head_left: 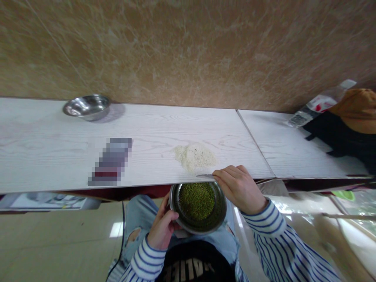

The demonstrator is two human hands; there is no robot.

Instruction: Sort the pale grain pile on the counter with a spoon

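Observation:
My left hand [164, 225] grips the left rim of a steel bowl [222, 207], fingers under it and thumb on its edge. Green mung beans [196, 200] fill the bottom of the bowl, which sits over my lap just below the counter's front edge. In my right hand [239, 186], closed, is a thin metal utensil [205, 175], seen edge-on; whether it is a spoon I cannot tell. Its tip points left, close to the near side of a pile of white rice [198, 156] with some dark specks, lying on the counter.
A second steel bowl [88, 107] stands at the back left of the white counter [152, 133]. Nearer lies a blurred-out flat object [111, 162]. At the far right a plastic bottle [320, 103] leans by a dark and brown cloth item [349, 121]. A wall [176, 51] rises behind.

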